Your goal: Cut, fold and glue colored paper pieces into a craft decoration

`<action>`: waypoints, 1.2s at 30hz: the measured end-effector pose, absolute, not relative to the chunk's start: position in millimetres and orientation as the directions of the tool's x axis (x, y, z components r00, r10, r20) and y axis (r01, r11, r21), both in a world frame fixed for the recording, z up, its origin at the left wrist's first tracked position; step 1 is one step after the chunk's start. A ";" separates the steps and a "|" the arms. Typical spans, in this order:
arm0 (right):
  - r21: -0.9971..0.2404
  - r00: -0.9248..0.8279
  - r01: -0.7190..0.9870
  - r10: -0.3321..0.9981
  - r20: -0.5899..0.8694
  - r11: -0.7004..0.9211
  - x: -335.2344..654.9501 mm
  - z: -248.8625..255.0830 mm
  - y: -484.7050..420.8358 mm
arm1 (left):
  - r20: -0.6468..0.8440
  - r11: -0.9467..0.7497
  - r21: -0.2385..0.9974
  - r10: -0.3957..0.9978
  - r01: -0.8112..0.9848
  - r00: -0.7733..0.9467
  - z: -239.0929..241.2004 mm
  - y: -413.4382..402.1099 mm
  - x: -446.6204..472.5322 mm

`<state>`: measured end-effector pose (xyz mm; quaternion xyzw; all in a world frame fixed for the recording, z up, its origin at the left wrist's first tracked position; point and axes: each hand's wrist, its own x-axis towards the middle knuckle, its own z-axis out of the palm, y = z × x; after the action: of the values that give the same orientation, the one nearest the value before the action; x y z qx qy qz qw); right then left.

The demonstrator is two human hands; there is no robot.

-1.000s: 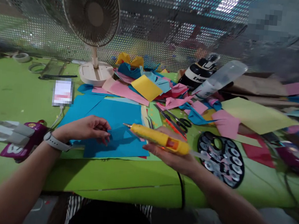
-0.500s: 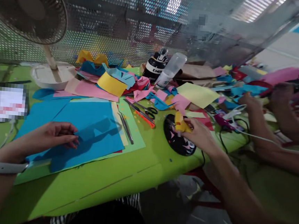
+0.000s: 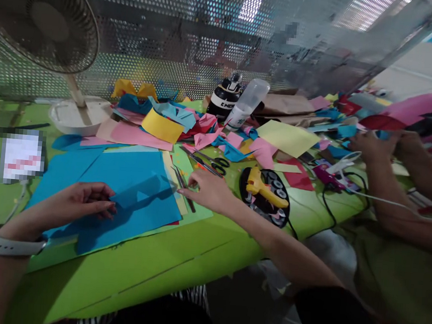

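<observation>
Head view: glue gun [image 3: 265,186] rests on black palette [image 3: 272,218]

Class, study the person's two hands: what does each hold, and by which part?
The left hand pinches the folded blue paper at the corner nearest that hand. The right hand holds nothing; it lies open beside the tweezers.

Matt smooth blue paper [image 3: 133,195]; matt green bench [image 3: 161,265]; glossy yellow plastic glue gun [image 3: 263,188]; shiny metal tweezers [image 3: 179,176]; bare perforated metal screen [image 3: 166,41]; white plastic fan base [image 3: 72,119]; translucent plastic bottle [image 3: 248,102].
</observation>
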<state>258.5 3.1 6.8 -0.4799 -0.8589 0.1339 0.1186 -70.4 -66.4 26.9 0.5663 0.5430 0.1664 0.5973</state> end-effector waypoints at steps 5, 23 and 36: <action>-0.414 -0.460 0.802 0.887 0.029 0.430 251.1 0.9 2.2 | -0.459 0.301 0.857 0.813 0.418 0.357 27.1 -67.3 -70.5; -0.444 -0.286 0.741 0.835 0.469 0.503 263.4 61.0 53.2 | -0.452 0.326 0.871 0.824 0.368 0.342 20.2 -64.3 -66.2; -0.488 -0.277 0.743 0.875 0.397 0.457 259.0 22.6 66.0 | -0.486 0.367 0.858 0.807 0.359 0.337 12.9 -61.9 -66.9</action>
<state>259.0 66.0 22.6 -0.5107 -0.7922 0.1036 0.3176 -66.9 -61.9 12.9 0.5328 0.5469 0.1806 0.6200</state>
